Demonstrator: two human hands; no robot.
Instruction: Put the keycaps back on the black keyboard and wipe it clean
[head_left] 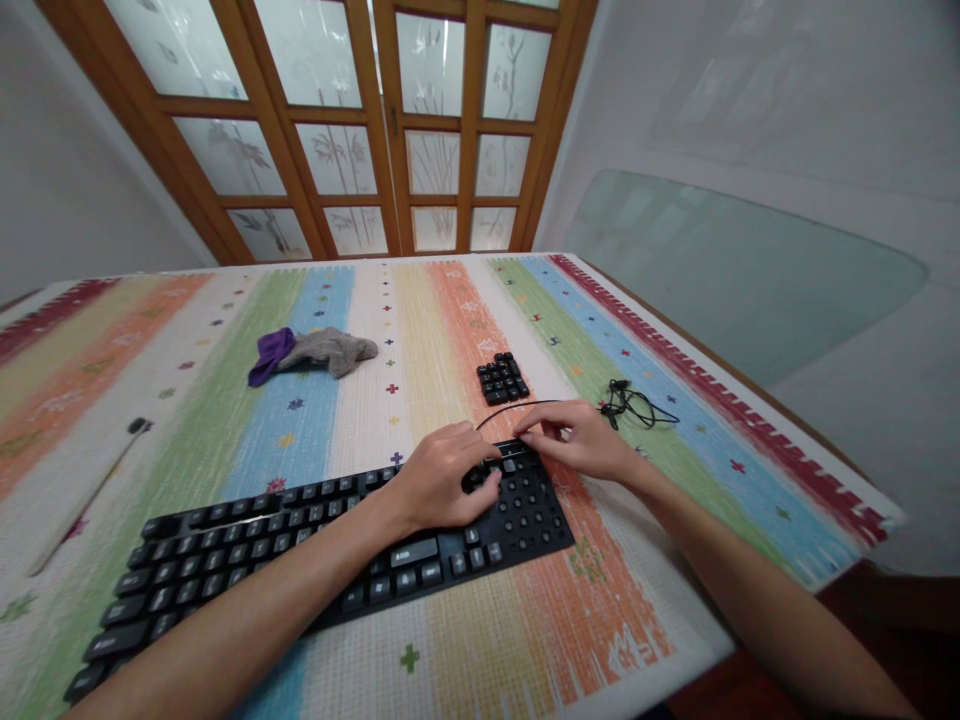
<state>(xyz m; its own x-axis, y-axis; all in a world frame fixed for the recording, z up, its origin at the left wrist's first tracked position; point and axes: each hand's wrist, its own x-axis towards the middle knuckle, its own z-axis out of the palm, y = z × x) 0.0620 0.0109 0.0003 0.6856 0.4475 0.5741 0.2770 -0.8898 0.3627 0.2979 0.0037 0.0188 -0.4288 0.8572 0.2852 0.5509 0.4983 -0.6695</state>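
Black keyboard (307, 517) lay on striped tablecloth (416, 350) under curled left hand (444, 478), with bunched right hand (581, 440) at far edge, grips unclear; number-pad keycaps (501, 380) looked off, clustered beyond, main-block keys (217, 555) still on.

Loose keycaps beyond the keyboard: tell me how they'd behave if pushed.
The keycaps would probably scatter, being separate pieces. Each looks small, so likely light. Their blocky shapes suggest sliding rather than rolling.
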